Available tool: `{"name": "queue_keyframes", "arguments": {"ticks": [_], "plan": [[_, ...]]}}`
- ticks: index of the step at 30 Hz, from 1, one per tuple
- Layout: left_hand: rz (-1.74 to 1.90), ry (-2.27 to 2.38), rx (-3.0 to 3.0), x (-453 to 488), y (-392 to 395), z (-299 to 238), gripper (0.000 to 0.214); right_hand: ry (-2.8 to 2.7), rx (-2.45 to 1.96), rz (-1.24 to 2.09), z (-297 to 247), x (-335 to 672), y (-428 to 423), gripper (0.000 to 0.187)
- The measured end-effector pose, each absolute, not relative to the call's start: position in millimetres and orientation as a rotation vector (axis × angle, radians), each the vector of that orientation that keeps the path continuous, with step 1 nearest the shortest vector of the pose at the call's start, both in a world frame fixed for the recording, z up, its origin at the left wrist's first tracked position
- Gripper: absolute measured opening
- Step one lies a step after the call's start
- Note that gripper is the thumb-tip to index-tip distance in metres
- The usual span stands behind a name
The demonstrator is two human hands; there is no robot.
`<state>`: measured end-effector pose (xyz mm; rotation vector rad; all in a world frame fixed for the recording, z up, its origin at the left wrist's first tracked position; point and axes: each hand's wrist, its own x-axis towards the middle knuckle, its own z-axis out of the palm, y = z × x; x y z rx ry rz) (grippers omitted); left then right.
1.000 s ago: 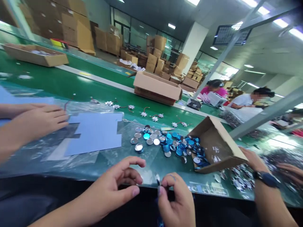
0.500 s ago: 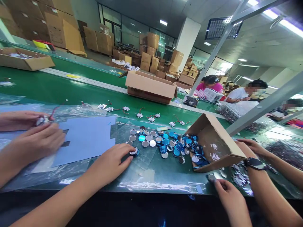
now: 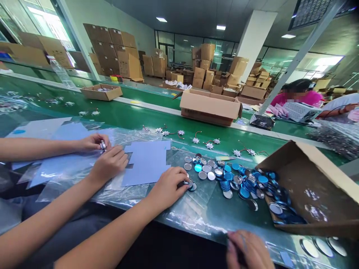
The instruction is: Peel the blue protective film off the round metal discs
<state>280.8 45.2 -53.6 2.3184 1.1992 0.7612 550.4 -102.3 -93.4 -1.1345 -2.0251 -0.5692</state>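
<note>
left grip (image 3: 168, 188) closed on a metal disc (image 3: 192, 186), right grip (image 3: 246, 250) now lower, state unclear

Blue and silver metal discs (image 3: 226, 185), loosely scattered, some stacked

Bright white ceiling lights (image 3: 221, 27) and daylight through glass windows (image 3: 328, 60) leave soft shadows; glare streaks the clear plastic sheeting (image 3: 193, 216), and the wide-angle edges bow.
</note>
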Motion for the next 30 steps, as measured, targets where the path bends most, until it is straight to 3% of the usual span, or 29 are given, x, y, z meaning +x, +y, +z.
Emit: {"name": "queue_keyframes", "arguments": {"ticks": [7, 12, 17, 30], "plan": [[0.938, 0.971, 2.096, 276.5, 19.5, -33.9, 0.018, -1.887, -1.216, -0.159, -59.4, 469.2, -70.6, 0.013], [1.096, 0.683, 1.878, 282.7, -15.5, -12.3, 0.008, -1.782, -1.100, -0.214, -30.7, 460.4, -65.4, 0.011], [1.219, 0.530, 1.949, 281.3, -23.5, -6.2, 0.019, -1.734, -0.958, -0.271, -21.5, 454.1, -69.9, 0.017], [1.293, 0.489, 2.212, 286.2, -25.9, -2.8, 0.021, -1.628, -0.973, -0.364, -25.4, 450.0, -80.4, 0.021]]}}
